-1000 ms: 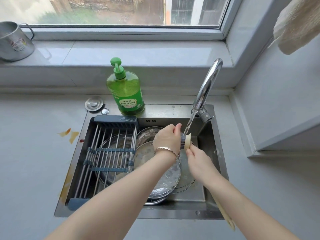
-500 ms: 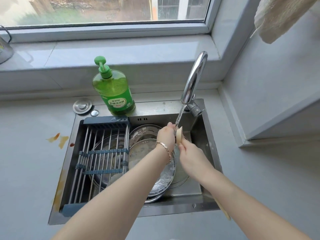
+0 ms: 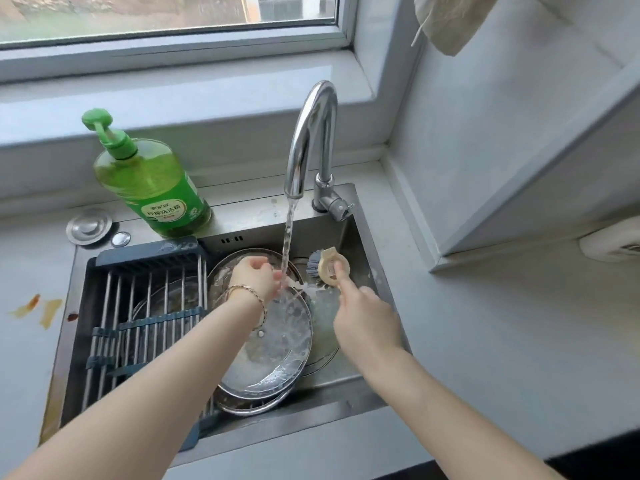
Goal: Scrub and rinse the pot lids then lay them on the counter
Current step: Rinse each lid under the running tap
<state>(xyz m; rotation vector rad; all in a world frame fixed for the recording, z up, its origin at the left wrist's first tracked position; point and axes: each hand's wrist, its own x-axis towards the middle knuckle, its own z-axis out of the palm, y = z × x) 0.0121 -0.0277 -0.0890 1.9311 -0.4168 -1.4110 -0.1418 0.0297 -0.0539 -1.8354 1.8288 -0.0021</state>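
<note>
Two bare hands work over a stainless-steel sink (image 3: 256,211) beneath one running chrome gooseneck tap (image 3: 311,133). The left hand (image 3: 254,277), with a thin bracelet (image 3: 246,295) at the wrist, curls its fingers round the far rim of a round, suds-covered glass pot lid (image 3: 273,341). That lid lies tilted in the basin, and the water stream (image 3: 287,244) strikes that rim. The right hand (image 3: 363,323) grips one cream-headed dish brush (image 3: 329,268) with the index finger straight along it. Its dark bristles are turned toward the water, just beside the lid.

At least three lids sit stacked in the basin: the soapy one on top, a second lid (image 3: 252,407) showing its steel rim below, and a third lid (image 3: 223,271) behind the left hand. One blue-and-steel draining rack (image 3: 145,306) spans the sink's left half.

One green pump bottle of dish soap (image 3: 152,188) stands on the sink's back ledge. Two round metal discs lie by the sink's left corner, the larger disc (image 3: 89,226) on the grey counter (image 3: 485,341) and the smaller disc (image 3: 121,239) just beside it.
</note>
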